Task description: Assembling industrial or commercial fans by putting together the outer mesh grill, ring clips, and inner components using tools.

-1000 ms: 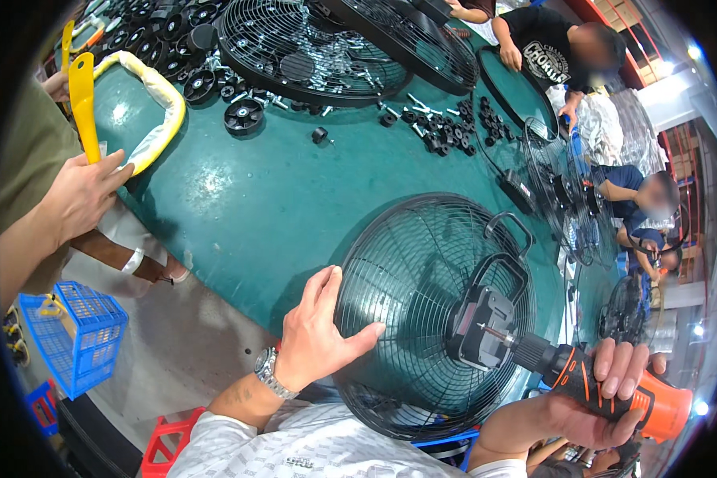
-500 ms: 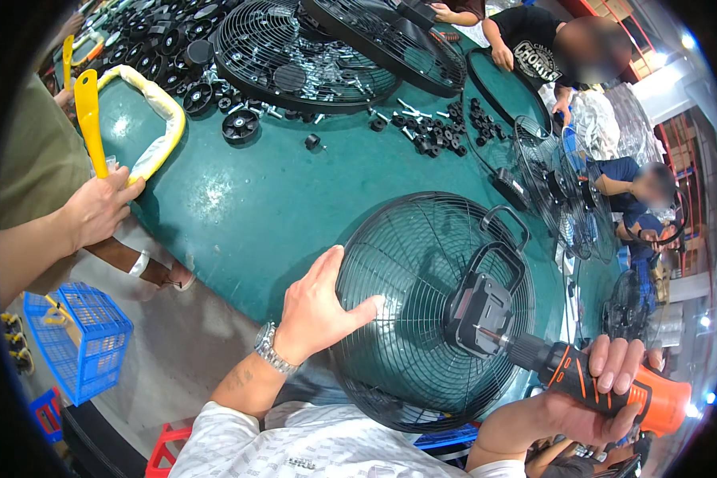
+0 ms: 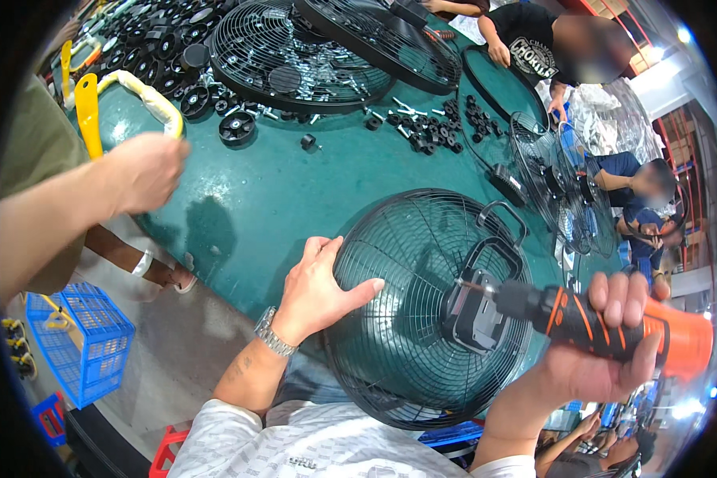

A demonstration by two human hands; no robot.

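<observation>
A round black wire fan cage [image 3: 390, 350] stands at the table's near edge against my body. My left hand [image 3: 319, 291] grips its left rim, thumb spread over the wires and fingers along the edge. In my right hand [image 3: 613, 350] is an orange and black cordless drill [image 3: 570, 315], fingers wrapped round it. Its bit [image 3: 474, 287] points left, over the black motor housing [image 3: 478, 315] at the cage's middle; I cannot tell whether the tip touches. A black tube handle [image 3: 506, 223] rises from the housing's far side.
At the left a co-worker's hand [image 3: 147, 171] moves near a yellow foam-wrapped loop [image 3: 155, 103] and a yellow strip [image 3: 89, 115]. Black knobs [image 3: 237, 127], bolts and fan guards [image 3: 295, 56] cover the far table. A blue crate [image 3: 88, 342] stands lower left. Other people work at the right.
The drill has risen, its bit moving up and left across the housing. My left hand stays on the rim. The co-worker's hand has moved right, away from the yellow strip.
</observation>
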